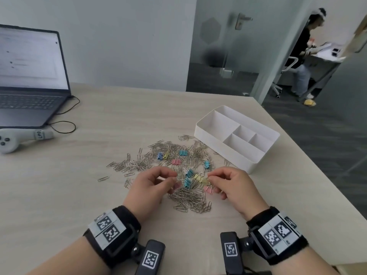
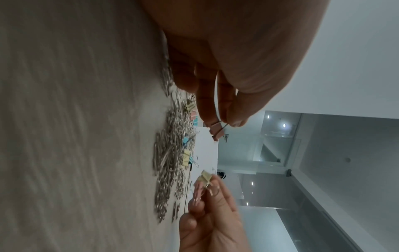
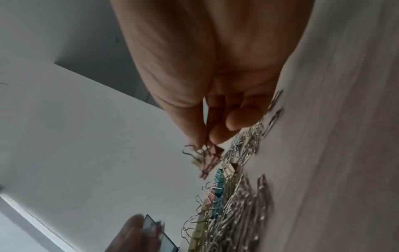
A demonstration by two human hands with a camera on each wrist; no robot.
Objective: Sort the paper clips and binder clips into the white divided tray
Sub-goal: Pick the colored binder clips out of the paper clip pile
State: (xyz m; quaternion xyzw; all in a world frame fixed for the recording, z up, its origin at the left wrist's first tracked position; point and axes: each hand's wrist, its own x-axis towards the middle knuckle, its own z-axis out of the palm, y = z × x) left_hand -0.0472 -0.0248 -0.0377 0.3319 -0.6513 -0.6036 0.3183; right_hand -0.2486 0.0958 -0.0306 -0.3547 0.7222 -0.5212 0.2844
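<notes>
Left hand (image 1: 153, 183) pinches a pink binder clip (image 2: 216, 132) by its wire handle; right hand (image 1: 232, 185) pinches a yellow one (image 2: 204, 177). Light, stiff, snag-prone. Tray (image 1: 206, 133) empty at 2 o'clock of the paper clips (image 1: 190, 197).

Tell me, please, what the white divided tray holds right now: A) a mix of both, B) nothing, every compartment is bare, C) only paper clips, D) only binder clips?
B: in the head view every compartment of the white divided tray shows bare white floor, while the paper clips and loose binder clips lie on the table.
</notes>
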